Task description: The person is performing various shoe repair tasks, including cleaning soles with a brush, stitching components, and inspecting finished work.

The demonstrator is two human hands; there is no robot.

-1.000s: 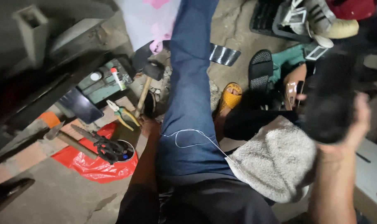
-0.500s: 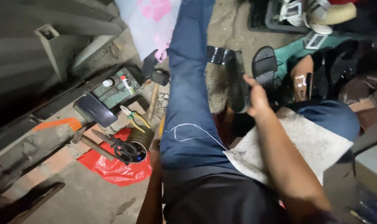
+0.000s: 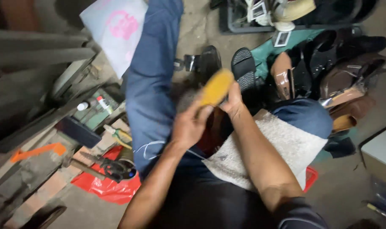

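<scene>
Both my hands hold a shoe with a tan-yellow sole [image 3: 216,87], sole turned up, above my lap. My left hand [image 3: 188,125] grips its near end and dark brown upper from the left. My right hand [image 3: 234,99] clasps it from the right. A white towel [image 3: 269,154] lies over my right thigh, and a thin white thread [image 3: 152,146] trails across my blue-trousered left leg [image 3: 148,91]. The shoe is blurred.
Black sandals [image 3: 244,65] and several brown and black shoes [image 3: 333,74] lie ahead and right. Pliers [image 3: 118,135], scissors on a red bag [image 3: 110,169], small bottles [image 3: 93,104], a dark block and wooden boards sit left. A white bag [image 3: 116,29] lies far left.
My right hand has come back from the shoe pile. Both hands now meet on the yellow-soled shoe, lifted over my lap. The camera has tilted toward the shoes.
</scene>
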